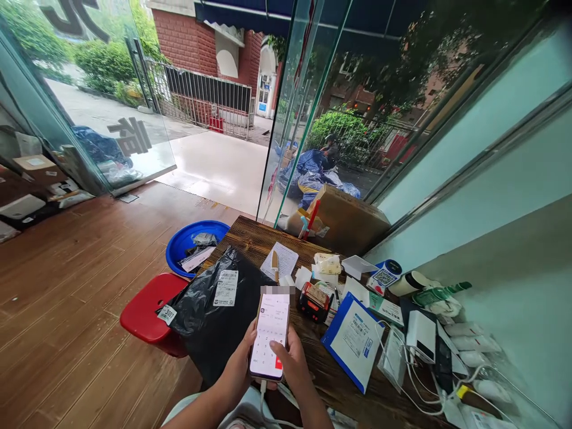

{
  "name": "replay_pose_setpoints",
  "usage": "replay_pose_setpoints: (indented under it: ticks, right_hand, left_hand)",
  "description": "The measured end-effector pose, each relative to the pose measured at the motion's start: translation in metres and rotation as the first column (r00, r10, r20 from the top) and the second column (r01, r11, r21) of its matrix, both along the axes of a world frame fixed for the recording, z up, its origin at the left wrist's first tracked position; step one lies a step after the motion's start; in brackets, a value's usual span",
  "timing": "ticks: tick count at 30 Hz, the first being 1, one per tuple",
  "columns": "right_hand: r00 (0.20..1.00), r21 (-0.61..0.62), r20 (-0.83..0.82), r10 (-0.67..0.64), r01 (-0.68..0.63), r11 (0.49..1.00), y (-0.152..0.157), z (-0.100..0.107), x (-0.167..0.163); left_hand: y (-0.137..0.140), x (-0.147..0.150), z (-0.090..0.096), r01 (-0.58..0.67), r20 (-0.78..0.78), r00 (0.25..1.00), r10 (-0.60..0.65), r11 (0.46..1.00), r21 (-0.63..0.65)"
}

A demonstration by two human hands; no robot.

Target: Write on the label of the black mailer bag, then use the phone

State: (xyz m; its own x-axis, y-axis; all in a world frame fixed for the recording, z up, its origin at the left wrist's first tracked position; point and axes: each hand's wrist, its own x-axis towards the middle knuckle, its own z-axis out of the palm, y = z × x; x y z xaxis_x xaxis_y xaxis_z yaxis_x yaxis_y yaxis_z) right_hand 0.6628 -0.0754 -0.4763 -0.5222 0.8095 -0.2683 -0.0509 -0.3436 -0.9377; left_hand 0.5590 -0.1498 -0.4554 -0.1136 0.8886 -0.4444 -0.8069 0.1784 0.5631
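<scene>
A smartphone (269, 333) is held upright between my two hands, its screen lit with a number keypad. My left hand (239, 360) grips the phone's left side. My right hand (292, 357) supports the other side, and its thumb lies over the keypad. A white cable (263, 396) runs from the phone's bottom edge. To the left of the phone lies a black plastic parcel bag (201, 322) with a white shipping label (226, 288). A red and black device (315, 302) stands beyond my right hand, with a blue-edged white envelope (354, 339) beside it.
A dark wooden table (250, 235) bears a knife (274, 264) on paper, a power bank (421, 335) and tangled cables. Left of it are a red stool (147, 307) and a blue basin (179, 238). Beyond, a glass door (292, 137) and a large cardboard box (348, 220) stand.
</scene>
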Motion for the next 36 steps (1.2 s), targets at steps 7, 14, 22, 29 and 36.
replay_pose_setpoints:
  ticks: [7, 14, 22, 29, 36]
  right_hand:
    - [0.993, -0.044, -0.057, 0.099, -0.102, 0.994, 0.004, 0.013, 0.011]
    - [0.969, -0.03, -0.127, 0.212, -0.217, 0.976, 0.0, 0.022, 0.014]
    - [0.955, 0.005, -0.174, 0.239, -0.242, 0.97, -0.004, 0.022, 0.016]
    - [0.997, -0.018, 0.003, -0.077, 0.077, 0.997, -0.008, 0.011, -0.009]
    - [0.992, -0.098, -0.049, -0.117, 0.112, 0.989, -0.01, 0.012, -0.014]
  left_hand:
    - [-0.002, 0.001, 0.003, 0.015, -0.067, 0.998, -0.016, 1.0, -0.014]
    - [-0.002, 0.0, 0.002, 0.026, -0.077, 0.997, -0.028, 0.999, -0.027]
    - [-0.002, -0.005, 0.024, 0.017, -0.042, 0.999, -0.021, 0.994, -0.107]
    - [-0.002, -0.001, 0.003, -0.002, -0.083, 0.997, -0.001, 0.999, -0.035]
    - [-0.002, -0.002, -0.005, -0.006, -0.076, 0.997, 0.003, 0.999, -0.046]
